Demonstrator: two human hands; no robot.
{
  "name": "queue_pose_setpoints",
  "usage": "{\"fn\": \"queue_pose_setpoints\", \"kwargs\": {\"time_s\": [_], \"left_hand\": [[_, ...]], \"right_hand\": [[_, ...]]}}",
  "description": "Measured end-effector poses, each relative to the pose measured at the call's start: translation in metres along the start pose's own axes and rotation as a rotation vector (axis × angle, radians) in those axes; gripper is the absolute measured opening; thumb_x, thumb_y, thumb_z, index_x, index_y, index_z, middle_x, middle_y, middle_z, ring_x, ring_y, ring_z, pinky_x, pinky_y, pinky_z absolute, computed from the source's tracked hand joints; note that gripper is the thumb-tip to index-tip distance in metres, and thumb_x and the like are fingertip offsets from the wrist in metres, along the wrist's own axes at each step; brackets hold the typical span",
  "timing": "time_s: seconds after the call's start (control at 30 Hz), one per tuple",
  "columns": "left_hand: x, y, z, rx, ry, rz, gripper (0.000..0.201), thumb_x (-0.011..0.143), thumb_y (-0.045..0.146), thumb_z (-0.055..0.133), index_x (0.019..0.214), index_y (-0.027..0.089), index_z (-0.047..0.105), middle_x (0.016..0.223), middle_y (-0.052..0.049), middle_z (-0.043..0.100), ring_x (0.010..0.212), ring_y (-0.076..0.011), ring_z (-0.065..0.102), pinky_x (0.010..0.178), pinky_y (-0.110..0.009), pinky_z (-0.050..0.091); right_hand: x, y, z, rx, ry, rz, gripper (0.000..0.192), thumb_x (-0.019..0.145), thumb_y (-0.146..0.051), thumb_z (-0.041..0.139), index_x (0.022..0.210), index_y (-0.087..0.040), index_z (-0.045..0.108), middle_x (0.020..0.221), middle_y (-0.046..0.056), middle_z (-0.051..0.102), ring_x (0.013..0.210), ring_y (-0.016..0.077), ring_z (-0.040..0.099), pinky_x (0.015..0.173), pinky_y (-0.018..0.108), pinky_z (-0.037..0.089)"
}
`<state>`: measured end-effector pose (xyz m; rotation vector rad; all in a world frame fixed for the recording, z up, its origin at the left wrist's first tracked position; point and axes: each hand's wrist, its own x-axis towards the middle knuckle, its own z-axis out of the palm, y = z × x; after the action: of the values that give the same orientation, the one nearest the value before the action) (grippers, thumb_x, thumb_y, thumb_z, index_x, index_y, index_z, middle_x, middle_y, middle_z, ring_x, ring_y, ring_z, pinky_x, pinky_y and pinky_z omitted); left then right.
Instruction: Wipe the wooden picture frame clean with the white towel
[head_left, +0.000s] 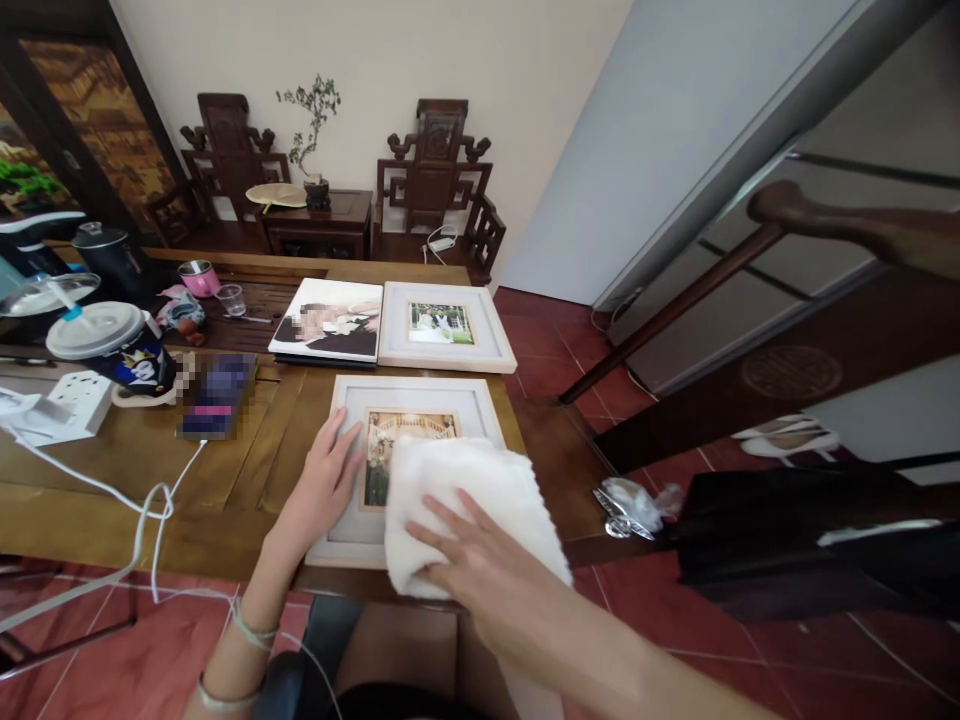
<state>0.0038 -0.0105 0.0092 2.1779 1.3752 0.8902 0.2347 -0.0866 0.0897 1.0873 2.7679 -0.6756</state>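
A white cloth (469,505) is pressed flat under the right hand (469,560), fingers spread, upon the nearest picture frame (352,525). The frame is steadied by the left hand (322,485), laid open. Two further frames (446,325) lie beyond on the table (112,470).

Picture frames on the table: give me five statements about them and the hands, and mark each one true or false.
1. The right hand presses a white cloth onto the nearest picture frame. True.
2. The left hand is lifted clear of the frame. False: it lies flat on the frame's left side.
3. Two more pictures lie side by side beyond the nearest frame. True: an unframed photo print on the left, a second frame on the right.
4. The cloth covers the whole photo in the nearest frame. False: the photo's upper left part still shows.
5. The lidded cup stands on the second frame. False: it stands at the table's left end.
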Motion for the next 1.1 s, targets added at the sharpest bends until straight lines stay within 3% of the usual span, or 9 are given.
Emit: {"fn": "queue_pose_setpoints", "kwargs": {"time_s": [0.13, 0.37, 0.5, 0.63, 0.8, 0.97, 1.1], "left_hand": [[0.001, -0.005, 0.005, 0.022, 0.044, 0.04, 0.041, 0.098, 0.02, 0.033, 0.137, 0.021, 0.047, 0.153, -0.013, 0.032, 0.146, -0.0243, 0.023, 0.117, -0.049, 0.023], [0.0, -0.01, 0.007, 0.028, 0.065, 0.061, 0.048, 0.092, 0.008, 0.033, 0.136, 0.023, 0.048, 0.154, -0.012, 0.032, 0.145, -0.0242, 0.023, 0.116, -0.052, 0.026], [0.001, -0.014, 0.008, 0.045, 0.056, 0.078, 0.051, 0.091, 0.007, 0.032, 0.139, 0.02, 0.044, 0.153, -0.014, 0.032, 0.145, -0.0239, 0.023, 0.117, -0.052, 0.026], [0.0, -0.015, 0.008, 0.05, 0.036, 0.098, 0.055, 0.088, 0.005, 0.033, 0.14, 0.019, 0.043, 0.154, -0.014, 0.031, 0.146, -0.0246, 0.021, 0.117, -0.053, 0.024], [-0.001, -0.018, 0.004, 0.068, -0.049, 0.093, 0.064, 0.083, 0.0, 0.034, 0.143, 0.019, 0.039, 0.155, -0.014, 0.03, 0.146, -0.0273, 0.019, 0.116, -0.058, 0.022], [0.0, -0.022, 0.004, 0.086, -0.071, 0.11, 0.067, 0.08, -0.002, 0.034, 0.143, 0.019, 0.04, 0.153, -0.014, 0.033, 0.146, -0.0283, 0.019, 0.114, -0.061, 0.023], [0.003, -0.022, 0.007, 0.106, -0.056, 0.077, 0.064, 0.079, -0.004, 0.031, 0.137, 0.015, 0.048, 0.15, -0.017, 0.039, 0.146, -0.0285, 0.021, 0.114, -0.061, 0.025]], "right_hand": [[-0.009, 0.005, -0.01, -0.039, -0.029, 0.058, 0.049, 0.075, 0.001, 0.047, 0.111, -0.021, 0.071, 0.14, 0.01, 0.053, 0.138, 0.0346, 0.033, 0.113, 0.062, 0.02], [0.037, -0.021, 0.0, -0.078, 0.059, -0.116, 0.044, 0.078, -0.006, 0.052, 0.118, -0.017, 0.068, 0.144, 0.011, 0.049, 0.14, 0.0375, 0.026, 0.113, 0.06, 0.022], [0.033, -0.019, 0.004, -0.098, 0.047, -0.072, 0.034, 0.085, -0.014, 0.053, 0.114, -0.017, 0.07, 0.143, 0.012, 0.049, 0.139, 0.0387, 0.028, 0.112, 0.064, 0.018], [-0.008, 0.005, 0.004, -0.096, 0.039, 0.106, 0.03, 0.087, -0.012, 0.052, 0.104, -0.022, 0.074, 0.135, 0.008, 0.057, 0.135, 0.0347, 0.038, 0.113, 0.062, 0.022], [-0.042, 0.042, -0.004, -0.139, 0.076, 0.333, 0.047, 0.072, 0.006, 0.046, 0.085, -0.027, 0.076, 0.126, 0.002, 0.064, 0.132, 0.0277, 0.044, 0.112, 0.057, 0.027], [-0.024, 0.077, -0.018, -0.242, 0.179, 0.371, 0.062, 0.06, 0.01, 0.041, 0.096, -0.027, 0.075, 0.135, -0.002, 0.057, 0.138, 0.0232, 0.035, 0.113, 0.052, 0.027], [0.017, 0.099, -0.028, -0.412, 0.31, 0.442, 0.065, 0.067, 0.012, 0.042, 0.119, -0.019, 0.066, 0.145, 0.006, 0.046, 0.14, 0.0306, 0.03, 0.111, 0.058, 0.026]]}}
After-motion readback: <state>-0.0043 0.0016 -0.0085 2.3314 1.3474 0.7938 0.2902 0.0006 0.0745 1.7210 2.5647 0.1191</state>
